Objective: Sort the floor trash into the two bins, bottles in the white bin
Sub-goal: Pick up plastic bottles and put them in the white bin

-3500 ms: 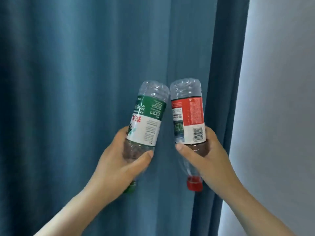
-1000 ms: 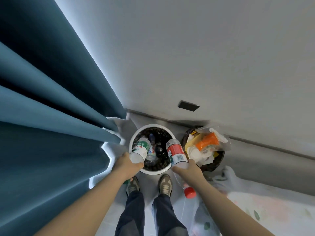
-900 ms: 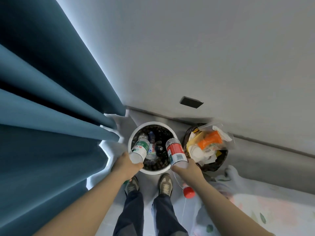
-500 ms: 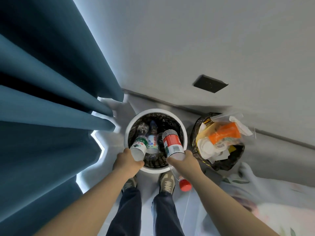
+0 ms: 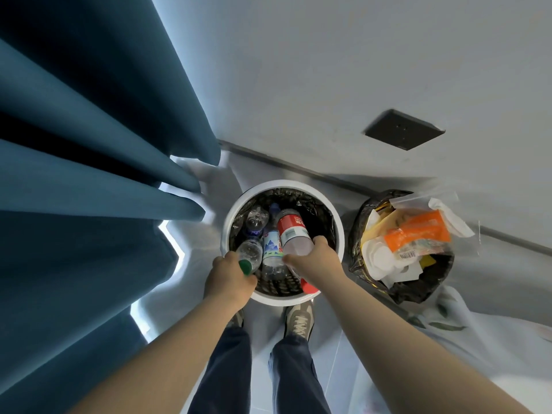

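Note:
The white bin (image 5: 337,222) with a black liner stands on the floor in front of my feet and holds several plastic bottles. My left hand (image 5: 228,280) grips a clear bottle with a green cap (image 5: 249,255), its base pointing down into the bin at the near left rim. My right hand (image 5: 313,261) grips a red-labelled bottle (image 5: 291,231) around its shoulder, base inside the bin, red cap (image 5: 309,286) towards me. A blue-labelled bottle (image 5: 272,249) lies between the two.
To the right stands a black-lined bin (image 5: 400,294) piled with paper, wrappers and an orange packet (image 5: 418,231). A blue curtain (image 5: 89,180) hangs on the left. The grey wall with a dark socket plate (image 5: 403,132) is behind the bins. My shoes (image 5: 298,319) stand below the white bin.
Both hands have lowered their bottles from above the rim down into the white bin. The green-capped bottle has tipped steeper, so its cap now shows.

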Tool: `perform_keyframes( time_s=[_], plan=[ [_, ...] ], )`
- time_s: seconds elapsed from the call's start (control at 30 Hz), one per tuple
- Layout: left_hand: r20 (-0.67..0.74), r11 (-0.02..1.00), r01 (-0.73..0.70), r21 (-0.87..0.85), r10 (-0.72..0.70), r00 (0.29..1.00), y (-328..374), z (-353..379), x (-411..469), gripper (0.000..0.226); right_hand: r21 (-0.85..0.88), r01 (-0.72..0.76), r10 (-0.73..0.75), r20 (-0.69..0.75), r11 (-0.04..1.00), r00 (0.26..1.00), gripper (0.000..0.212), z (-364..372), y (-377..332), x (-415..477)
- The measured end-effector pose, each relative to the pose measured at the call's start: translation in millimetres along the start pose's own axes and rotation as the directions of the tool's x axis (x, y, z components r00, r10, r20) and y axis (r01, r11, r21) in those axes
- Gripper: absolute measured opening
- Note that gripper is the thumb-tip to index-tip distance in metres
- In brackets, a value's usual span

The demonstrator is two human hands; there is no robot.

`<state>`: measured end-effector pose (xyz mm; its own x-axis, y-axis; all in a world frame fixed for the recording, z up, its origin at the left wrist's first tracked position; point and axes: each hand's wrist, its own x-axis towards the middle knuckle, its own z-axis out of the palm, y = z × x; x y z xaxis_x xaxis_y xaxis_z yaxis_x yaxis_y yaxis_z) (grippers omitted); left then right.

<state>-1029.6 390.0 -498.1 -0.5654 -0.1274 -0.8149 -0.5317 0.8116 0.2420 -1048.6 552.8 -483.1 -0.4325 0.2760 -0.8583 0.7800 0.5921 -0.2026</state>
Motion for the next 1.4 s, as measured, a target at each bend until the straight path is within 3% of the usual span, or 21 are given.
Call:
perform_keyframes(
  time_s=[0.2, 0.33, 0.5, 0.7, 1.0, 1.2, 1.4],
  plan=[
    [0.010, 0.996, -0.052, 0.071, 0.051, 0.999, -6, -12, -9, 0.041, -0.024, 0.044, -0.044, -0.001, 0.999, 0.999, 0.063, 3, -4, -5],
    [0.035, 0.982, -0.098, 0.161, 0.094, 0.995, -8, -26, -23, 0.034, -0.169, 0.107, -0.113, -0.024, 0.980, 0.993, 0.061, -2, -4, -22],
    [0.044, 0.953, -0.159, 0.258, 0.153, 0.987, -5, -54, -48, 0.034, -0.554, 0.267, -0.307, 0.022, 0.789, 0.952, 0.047, -19, -6, -51],
    [0.072, 0.907, -0.238, 0.348, 0.227, 0.971, 5, -97, -95, 0.036, -0.722, 0.361, -0.434, 0.094, 0.590, 0.896, 0.035, -49, -12, -104],
    [0.093, 0.860, -0.324, 0.394, 0.314, 0.945, 26, -161, -208, 0.031, -0.712, 0.463, -0.538, 0.142, 0.528, 0.831, 0.042, -95, -36, -223],
    [0.126, 0.850, -0.373, 0.373, 0.352, 0.928, 24, -199, -289, 0.037, -0.684, 0.535, -0.645, 0.123, 0.496, 0.755, 0.035, -124, -50, -310],
    [-0.007, 0.900, -0.327, 0.288, 0.343, 0.939, 13, -236, -355, 0.040, -0.635, 0.599, -0.691, 0.138, 0.489, 0.710, 0.037, -149, -72, -378]
  ],
)
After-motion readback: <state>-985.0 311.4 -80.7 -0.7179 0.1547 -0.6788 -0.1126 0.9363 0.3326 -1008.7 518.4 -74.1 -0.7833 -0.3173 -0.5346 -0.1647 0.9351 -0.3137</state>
